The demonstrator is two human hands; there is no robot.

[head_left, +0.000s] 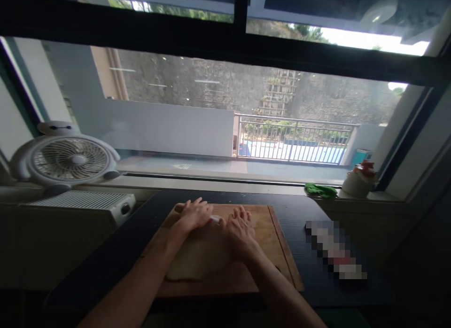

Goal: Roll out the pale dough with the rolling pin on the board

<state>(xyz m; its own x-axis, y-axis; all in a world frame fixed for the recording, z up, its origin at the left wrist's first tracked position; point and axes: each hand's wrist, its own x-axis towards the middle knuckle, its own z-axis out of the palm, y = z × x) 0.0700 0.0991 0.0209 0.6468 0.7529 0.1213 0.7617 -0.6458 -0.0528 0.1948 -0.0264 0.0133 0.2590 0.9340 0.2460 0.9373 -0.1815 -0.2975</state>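
A pale, flat sheet of dough (197,260) lies on a wooden cutting board (278,257). My left hand (197,214) rests palm down near the board's far left, fingers stretched forward. A brown rounded end, perhaps of a rolling pin (179,207), shows beside its fingers; most of that thing is hidden. Between my hands is a small white piece (215,219) with a red mark, whose kind I cannot make out. Over the dough's far right part, my right hand (241,228) lies palm down with its fingers extended.
The board sits on a dark table (137,253) below a wide window. At right on the table is a blurred-out long item (334,253). A white fan (75,159) and a heater-like box (88,201) stand left; a green cloth (320,191) and white pot (357,183) occupy the sill.
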